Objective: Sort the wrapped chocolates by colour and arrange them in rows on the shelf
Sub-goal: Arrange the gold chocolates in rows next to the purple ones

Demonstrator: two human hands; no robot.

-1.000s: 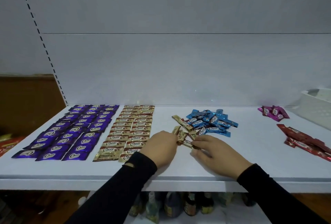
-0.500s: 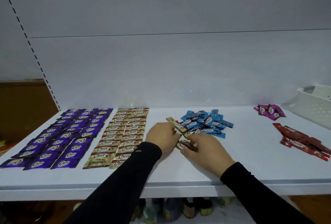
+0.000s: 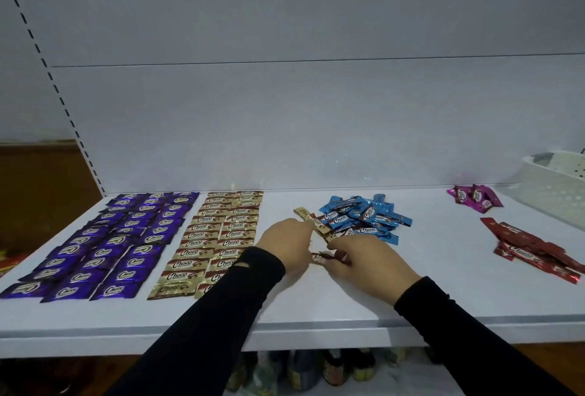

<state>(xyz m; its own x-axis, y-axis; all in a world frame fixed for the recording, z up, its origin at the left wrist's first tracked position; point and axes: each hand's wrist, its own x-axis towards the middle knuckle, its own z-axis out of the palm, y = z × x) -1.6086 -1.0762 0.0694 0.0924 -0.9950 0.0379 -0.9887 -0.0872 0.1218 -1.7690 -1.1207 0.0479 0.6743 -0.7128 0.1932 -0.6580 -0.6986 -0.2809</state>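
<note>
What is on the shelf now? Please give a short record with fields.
sorted rows: purple chocolates, gold chocolates
loose piles: blue chocolates, red chocolates, pink chocolates
left hand: holds loose gold chocolates
right hand: pinches a gold chocolate
far right: white basket
surface: white shelf

The purple chocolates (image 3: pixel 104 243) and blue chocolates (image 3: pixel 364 218) wear glossy foil that catches light; the gold chocolates (image 3: pixel 215 237) look metallic too. The shelf (image 3: pixel 316 307) is smooth, matt white. The basket (image 3: pixel 557 186) seems perforated plastic. Black sleeves (image 3: pixel 221 310) are matt cloth.
</note>
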